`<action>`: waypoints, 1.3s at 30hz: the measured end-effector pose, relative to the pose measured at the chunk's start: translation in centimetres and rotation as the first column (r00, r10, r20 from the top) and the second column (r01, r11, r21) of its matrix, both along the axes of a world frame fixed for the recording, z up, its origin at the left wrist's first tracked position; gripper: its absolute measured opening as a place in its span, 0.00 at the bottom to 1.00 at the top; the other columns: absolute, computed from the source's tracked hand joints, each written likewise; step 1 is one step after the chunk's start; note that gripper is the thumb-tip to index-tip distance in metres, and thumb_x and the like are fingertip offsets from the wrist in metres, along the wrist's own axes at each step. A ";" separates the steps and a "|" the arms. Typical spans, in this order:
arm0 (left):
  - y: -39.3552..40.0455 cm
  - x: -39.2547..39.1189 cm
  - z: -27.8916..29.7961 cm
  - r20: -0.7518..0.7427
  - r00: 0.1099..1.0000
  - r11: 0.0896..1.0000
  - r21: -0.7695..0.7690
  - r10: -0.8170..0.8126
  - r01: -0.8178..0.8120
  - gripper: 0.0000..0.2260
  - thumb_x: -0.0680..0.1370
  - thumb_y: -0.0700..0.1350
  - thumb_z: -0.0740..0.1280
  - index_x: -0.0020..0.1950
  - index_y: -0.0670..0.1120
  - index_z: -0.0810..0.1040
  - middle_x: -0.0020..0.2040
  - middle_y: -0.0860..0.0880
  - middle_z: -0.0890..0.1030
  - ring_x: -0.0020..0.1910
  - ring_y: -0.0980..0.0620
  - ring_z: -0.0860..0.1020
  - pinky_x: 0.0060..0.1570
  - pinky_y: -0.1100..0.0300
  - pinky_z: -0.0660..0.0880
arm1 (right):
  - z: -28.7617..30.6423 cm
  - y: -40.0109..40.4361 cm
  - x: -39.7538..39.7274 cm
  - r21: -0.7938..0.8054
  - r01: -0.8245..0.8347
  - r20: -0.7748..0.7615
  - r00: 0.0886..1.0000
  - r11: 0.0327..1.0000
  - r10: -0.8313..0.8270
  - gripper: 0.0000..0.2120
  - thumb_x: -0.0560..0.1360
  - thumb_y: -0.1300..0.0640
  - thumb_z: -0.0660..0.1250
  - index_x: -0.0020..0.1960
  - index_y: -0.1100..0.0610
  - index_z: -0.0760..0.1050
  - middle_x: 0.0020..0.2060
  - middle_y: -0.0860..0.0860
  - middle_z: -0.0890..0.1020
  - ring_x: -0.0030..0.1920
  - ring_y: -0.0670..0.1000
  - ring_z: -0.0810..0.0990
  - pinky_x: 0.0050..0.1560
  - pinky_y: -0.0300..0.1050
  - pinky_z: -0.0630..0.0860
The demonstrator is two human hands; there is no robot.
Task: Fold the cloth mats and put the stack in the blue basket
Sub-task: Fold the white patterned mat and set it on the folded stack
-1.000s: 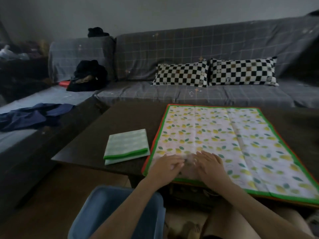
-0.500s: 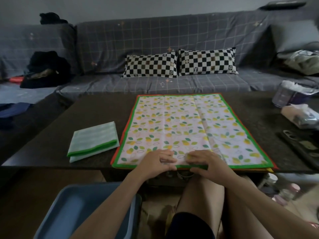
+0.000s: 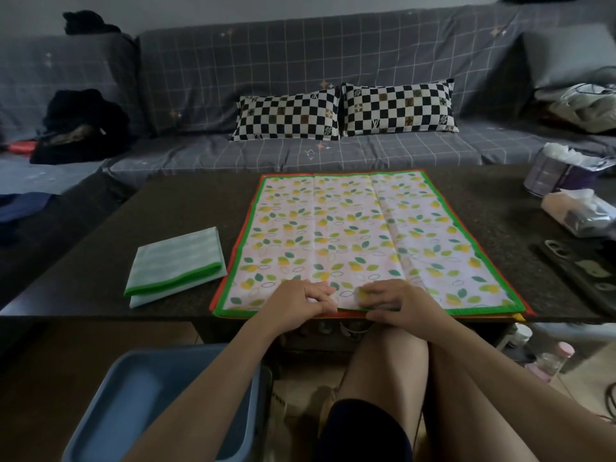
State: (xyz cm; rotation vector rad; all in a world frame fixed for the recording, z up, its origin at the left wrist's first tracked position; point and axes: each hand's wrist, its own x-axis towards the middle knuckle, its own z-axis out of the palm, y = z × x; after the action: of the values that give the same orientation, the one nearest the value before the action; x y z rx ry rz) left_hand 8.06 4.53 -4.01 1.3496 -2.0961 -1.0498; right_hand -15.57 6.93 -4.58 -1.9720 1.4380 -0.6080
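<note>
Gripping near hem of leaf-print mat [image 3: 353, 235], left hand [image 3: 300, 303] and right hand [image 3: 393, 300] pinching it; next, probably lifting hem toward far edge; striped folded mat [image 3: 176, 265] waiting beside.

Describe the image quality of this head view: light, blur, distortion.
Head view: dim, flat indoor light, no glare; wide-angle lens bows the sofa and table edges; the leaf-print mat is sharp; the basket and forearms near the bottom edge are soft.
</note>
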 end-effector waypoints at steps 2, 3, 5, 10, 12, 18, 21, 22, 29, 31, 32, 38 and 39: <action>0.0 -0.2 0.0 -0.001 1.000 1.000 -0.019 0.021 -0.021 0.04 0.73 0.44 0.72 0.46 0.49 0.86 0.60 0.53 0.81 0.62 0.63 0.73 0.68 0.62 0.63 | 0.1 0.0 0.0 0.032 0.005 0.044 0.999 0.999 -0.006 0.12 0.70 0.56 0.73 0.53 0.50 0.82 0.61 0.40 0.75 0.53 0.34 0.75 0.54 0.21 0.67; 0.0 -0.4 0.0 0.004 0.999 0.999 -0.025 0.034 -0.034 0.04 0.73 0.44 0.72 0.46 0.49 0.86 0.59 0.53 0.81 0.62 0.62 0.74 0.68 0.61 0.65 | 0.1 0.1 0.0 0.043 0.004 0.048 0.999 0.999 -0.006 0.12 0.70 0.56 0.73 0.53 0.50 0.82 0.61 0.40 0.75 0.52 0.34 0.76 0.53 0.21 0.68; 0.1 -0.6 0.2 0.021 0.998 0.998 -0.035 0.052 -0.052 0.03 0.73 0.44 0.72 0.44 0.49 0.86 0.58 0.53 0.82 0.61 0.61 0.76 0.66 0.60 0.68 | 0.2 0.1 0.1 0.054 0.008 0.033 0.999 0.999 -0.010 0.11 0.71 0.56 0.73 0.53 0.49 0.82 0.61 0.40 0.75 0.52 0.35 0.76 0.52 0.22 0.69; 0.6 -1.3 2.1 0.130 0.991 0.991 -0.130 0.035 -0.018 0.07 0.76 0.47 0.69 0.41 0.46 0.83 0.49 0.52 0.84 0.47 0.59 0.79 0.48 0.63 0.74 | 1.5 0.2 0.1 0.000 0.125 -0.044 0.991 0.992 -0.125 0.08 0.73 0.53 0.70 0.51 0.52 0.83 0.55 0.42 0.81 0.56 0.40 0.77 0.51 0.28 0.69; 0.7 -1.5 3.2 0.182 0.983 0.986 -0.164 0.021 0.009 0.08 0.77 0.48 0.68 0.42 0.44 0.82 0.39 0.55 0.81 0.38 0.60 0.77 0.37 0.67 0.70 | 2.7 0.6 0.2 -0.031 0.123 -0.137 0.983 0.992 -0.126 0.07 0.74 0.51 0.68 0.49 0.51 0.83 0.47 0.43 0.83 0.50 0.44 0.79 0.48 0.35 0.73; 0.2 -2.0 7.3 0.269 0.962 0.974 -0.201 -0.045 0.101 0.07 0.77 0.48 0.67 0.44 0.46 0.80 0.30 0.60 0.72 0.28 0.64 0.71 0.31 0.68 0.63 | 7.4 0.5 -0.2 -0.088 0.124 -0.280 0.949 0.988 -0.144 0.08 0.73 0.45 0.67 0.44 0.48 0.81 0.40 0.47 0.82 0.43 0.47 0.79 0.46 0.48 0.76; -1.6 -1.9 9.5 0.320 0.946 0.965 -0.225 -0.057 0.134 0.06 0.78 0.49 0.67 0.43 0.48 0.79 0.31 0.58 0.75 0.29 0.62 0.71 0.33 0.64 0.66 | 9.9 -0.7 -0.3 -0.150 0.090 -0.364 0.921 0.985 -0.140 0.09 0.74 0.43 0.65 0.43 0.48 0.78 0.34 0.43 0.78 0.38 0.46 0.77 0.37 0.43 0.72; -2.4 -1.9 10.1 0.332 0.942 0.958 -0.253 -0.042 0.132 0.07 0.78 0.49 0.67 0.42 0.49 0.78 0.30 0.58 0.75 0.28 0.61 0.71 0.32 0.64 0.66 | 10.6 -1.4 -0.3 -0.185 0.083 -0.399 0.904 0.979 -0.152 0.10 0.75 0.42 0.64 0.44 0.48 0.78 0.34 0.42 0.77 0.37 0.46 0.76 0.35 0.41 0.70; -10.1 -2.8 10.0 0.409 0.891 0.893 -0.449 0.196 0.010 0.08 0.79 0.50 0.64 0.47 0.47 0.79 0.42 0.54 0.80 0.42 0.54 0.76 0.40 0.59 0.69 | 11.5 -10.4 0.3 -0.358 0.075 -0.475 0.843 0.931 -0.251 0.11 0.77 0.46 0.61 0.50 0.50 0.78 0.43 0.46 0.82 0.46 0.50 0.78 0.46 0.44 0.70; -12.2 -3.1 8.6 0.422 0.878 0.900 -0.436 0.227 -0.023 0.09 0.80 0.50 0.62 0.47 0.46 0.77 0.43 0.50 0.81 0.42 0.51 0.78 0.41 0.58 0.71 | 10.3 -13.3 0.5 -0.366 0.065 -0.492 0.834 0.928 -0.252 0.10 0.78 0.47 0.61 0.50 0.51 0.78 0.45 0.47 0.83 0.49 0.51 0.78 0.54 0.46 0.68; -13.2 -3.3 7.8 0.428 0.871 0.898 -0.439 0.242 -0.033 0.09 0.80 0.50 0.61 0.47 0.45 0.76 0.43 0.49 0.81 0.42 0.50 0.78 0.41 0.57 0.70 | 9.4 -14.6 0.6 -0.365 0.067 -0.490 0.834 0.929 -0.253 0.10 0.78 0.47 0.61 0.50 0.51 0.78 0.46 0.47 0.83 0.50 0.51 0.77 0.56 0.48 0.67; -17.2 -4.0 2.2 0.440 0.842 0.861 -0.505 0.311 -0.055 0.07 0.82 0.45 0.56 0.50 0.46 0.72 0.45 0.49 0.78 0.43 0.48 0.75 0.46 0.54 0.68 | 3.9 -19.4 0.9 -0.325 0.146 -0.430 0.857 0.934 -0.283 0.09 0.78 0.49 0.60 0.50 0.52 0.77 0.44 0.48 0.82 0.49 0.51 0.78 0.61 0.47 0.64; -17.6 -4.1 1.3 0.438 0.841 0.859 -0.508 0.318 -0.060 0.06 0.81 0.44 0.56 0.50 0.46 0.72 0.46 0.50 0.77 0.44 0.48 0.75 0.46 0.55 0.66 | 3.1 -19.8 1.0 -0.304 0.149 -0.436 0.856 0.941 -0.277 0.09 0.78 0.49 0.60 0.51 0.52 0.77 0.45 0.49 0.82 0.49 0.52 0.78 0.61 0.47 0.64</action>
State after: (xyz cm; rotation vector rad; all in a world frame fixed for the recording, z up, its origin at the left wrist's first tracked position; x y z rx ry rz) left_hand 4.00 -13.10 -2.75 1.6436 -2.2911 -0.0456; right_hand -14.61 -12.91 -1.52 -2.2928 1.9859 -0.4392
